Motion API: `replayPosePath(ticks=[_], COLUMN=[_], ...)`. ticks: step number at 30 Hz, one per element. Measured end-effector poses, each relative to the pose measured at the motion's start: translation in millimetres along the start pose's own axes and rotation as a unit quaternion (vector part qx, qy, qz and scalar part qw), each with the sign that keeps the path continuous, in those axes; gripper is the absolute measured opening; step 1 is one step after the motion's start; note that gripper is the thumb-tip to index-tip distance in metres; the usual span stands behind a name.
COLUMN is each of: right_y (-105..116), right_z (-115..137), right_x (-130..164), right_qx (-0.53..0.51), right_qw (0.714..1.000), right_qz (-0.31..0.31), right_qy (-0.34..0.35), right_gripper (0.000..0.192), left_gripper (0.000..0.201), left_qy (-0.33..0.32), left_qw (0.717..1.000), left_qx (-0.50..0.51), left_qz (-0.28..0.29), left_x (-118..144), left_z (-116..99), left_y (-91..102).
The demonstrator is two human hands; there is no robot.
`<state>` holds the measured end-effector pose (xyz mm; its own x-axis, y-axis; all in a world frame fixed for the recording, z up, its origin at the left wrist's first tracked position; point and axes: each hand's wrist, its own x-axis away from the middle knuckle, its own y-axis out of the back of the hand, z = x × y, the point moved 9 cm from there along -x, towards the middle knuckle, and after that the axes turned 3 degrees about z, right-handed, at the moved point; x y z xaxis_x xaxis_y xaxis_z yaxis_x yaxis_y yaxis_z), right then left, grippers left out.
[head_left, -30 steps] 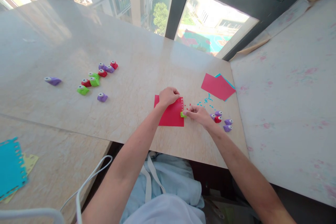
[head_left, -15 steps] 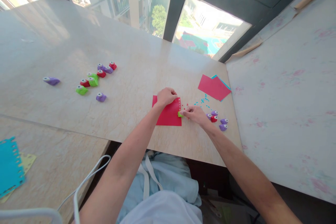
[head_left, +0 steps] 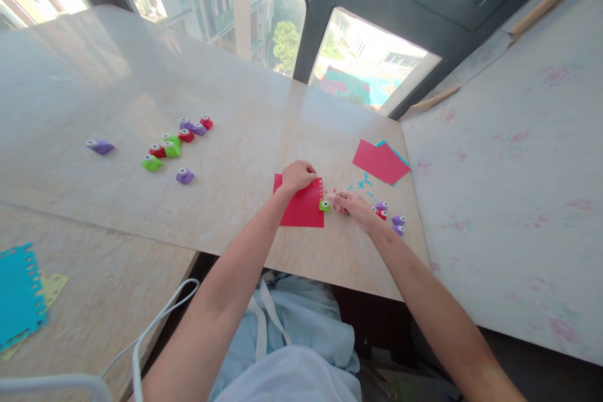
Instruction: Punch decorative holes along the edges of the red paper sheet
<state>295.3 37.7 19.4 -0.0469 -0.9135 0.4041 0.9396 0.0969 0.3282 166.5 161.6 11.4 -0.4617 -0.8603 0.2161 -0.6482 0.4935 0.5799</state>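
A red sheet of paper (head_left: 301, 210) lies on the table, with a row of small punched holes along its right edge. My left hand (head_left: 298, 174) presses on the sheet's upper part, fingers curled, holding it down. On the right edge of the paper sits a green craft punch (head_left: 325, 206) with a white and dark round top. Just right of the punch is my right hand (head_left: 347, 202), its loosely bent fingertips slightly apart from it. Small red paper bits (head_left: 330, 191) lie by that hand.
Blue paper bits (head_left: 365, 182) lie below a stack of red and blue sheets (head_left: 380, 162). Several purple and red punches (head_left: 398, 220) stand right of my hand, more punches (head_left: 172, 148) at left. A notched blue sheet (head_left: 21, 295) and white cable (head_left: 164, 311) are at lower left.
My right hand has let go of the green punch and drawn slightly right, uncovering its top. My left hand stays on the red sheet. The view has shifted a little.
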Motion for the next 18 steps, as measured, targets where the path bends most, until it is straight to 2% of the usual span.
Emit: replayPosePath(ticks=[2,5,8,12,18], right_y=[-1.8,-8.0,-10.7,-12.3,9.1], right_z=[-1.3,-3.4,-6.7,-10.8,-20.4], right_x=[2.7,8.0,15.5,24.5,34.4], right_qx=[0.005,0.083,0.161,0.178,0.186], right_qw=[1.0,0.995,0.98,0.968,0.959], right_qz=[0.013,0.01,-0.056,-0.122,-0.18], right_qy=[0.011,0.058,0.1,0.127,0.112], right_gripper=[0.045,0.056,0.047,0.042,0.043], left_gripper=[0.015,0.015,0.016,0.016,0.018], left_qy=[0.0,-0.003,-0.009,-0.014,-0.016], left_qw=[1.0,1.0,1.0,1.0,1.0], left_qx=[0.001,0.001,0.001,-0.003,-0.012], left_qz=[-0.001,-0.004,-0.005,-0.005,0.002], left_x=[-0.3,-1.0,-1.5,0.1,4.4], left_z=[0.8,2.0,2.9,2.8,-1.3], left_y=[0.1,0.3,-0.1,0.1,2.7])
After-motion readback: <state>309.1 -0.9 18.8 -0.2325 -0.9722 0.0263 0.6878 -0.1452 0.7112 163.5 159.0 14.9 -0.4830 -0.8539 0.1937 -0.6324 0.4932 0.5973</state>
